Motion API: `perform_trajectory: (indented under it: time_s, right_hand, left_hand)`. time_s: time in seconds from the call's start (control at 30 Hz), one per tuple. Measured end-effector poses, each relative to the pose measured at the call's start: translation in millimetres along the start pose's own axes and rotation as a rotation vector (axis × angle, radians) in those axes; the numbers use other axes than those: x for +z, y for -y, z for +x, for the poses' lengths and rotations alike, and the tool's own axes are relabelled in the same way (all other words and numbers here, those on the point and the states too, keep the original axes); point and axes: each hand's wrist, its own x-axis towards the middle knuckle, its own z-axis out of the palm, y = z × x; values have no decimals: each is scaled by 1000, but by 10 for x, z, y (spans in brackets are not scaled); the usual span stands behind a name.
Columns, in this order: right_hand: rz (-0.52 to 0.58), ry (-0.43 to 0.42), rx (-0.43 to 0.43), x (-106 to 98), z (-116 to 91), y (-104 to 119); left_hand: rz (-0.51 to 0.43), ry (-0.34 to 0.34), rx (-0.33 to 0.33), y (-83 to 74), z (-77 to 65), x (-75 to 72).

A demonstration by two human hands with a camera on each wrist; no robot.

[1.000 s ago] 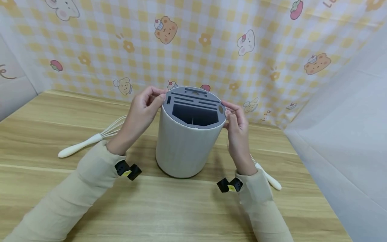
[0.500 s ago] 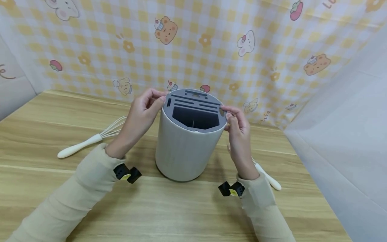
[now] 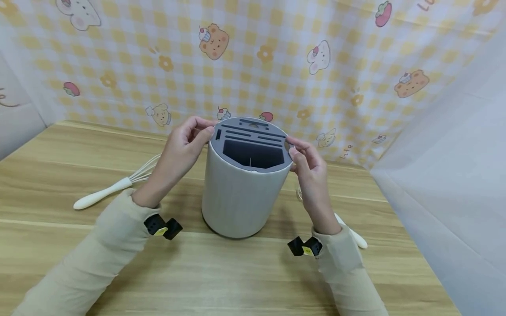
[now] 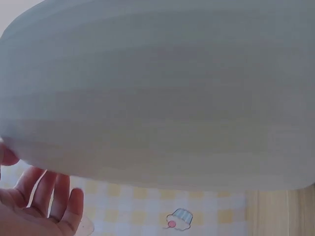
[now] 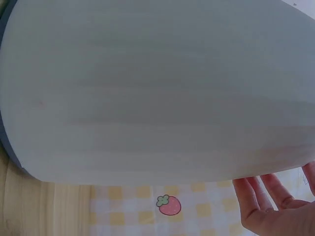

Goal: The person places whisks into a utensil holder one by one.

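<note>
A white cylindrical knife and utensil holder (image 3: pixel 242 199) stands on the wooden table. Its grey top insert (image 3: pixel 218 145) has narrow slots and one larger dark compartment. At the top left rim my left hand (image 3: pixel 182 142) grips the holder between thumb and fingers. My right hand (image 3: pixel 312 173) pinches the opposite side, its thumb near the round hole in the insert. In both wrist views the pale holder wall (image 4: pixel 162 98) fills most of the picture. Fingers (image 4: pixel 59 196) of the left hand and fingers (image 5: pixel 251 196) of the right show beside the wall, partly hidden by it.
A whisk with a white handle (image 3: pixel 103 193) lies left of the holder, partly behind the left forearm. On the right, another white-handled utensil (image 3: pixel 353 232) is mostly covered by the right arm. A yellow checked cloth (image 3: pixel 253 66) hangs behind the table (image 3: pixel 221 281).
The holder has shifted slightly towards me, both hands staying at its rim. My right hand has come down a little with it. The head view has moved slightly too.
</note>
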Motion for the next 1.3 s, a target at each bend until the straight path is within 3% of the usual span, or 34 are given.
perform_trajectory:
  time_s: [0.17, 0.37, 0.7, 0.8, 1.07, 1.3]
  right_hand:
    - [0, 13, -24, 13, -2, -2]
    - [-12, 9, -30, 15, 1, -9]
    - [-15, -2, -37, 14, 5, -17]
    - [-15, 1, -38, 13, 6, -19]
    - [-15, -6, -34, 12, -4, -3]
    - [-25, 1, -23, 17, -14, 4]
  left_hand:
    - [33, 42, 28, 7, -11, -80]
    - [101, 47, 69, 7, -49, -205]
    - [296, 59, 13, 73, -135, -683]
    - [394, 104, -14, 157, -146, -847]
    - [630, 320, -160, 544, -99, -1147]
    - [716, 442, -238, 804, -107, -1282]
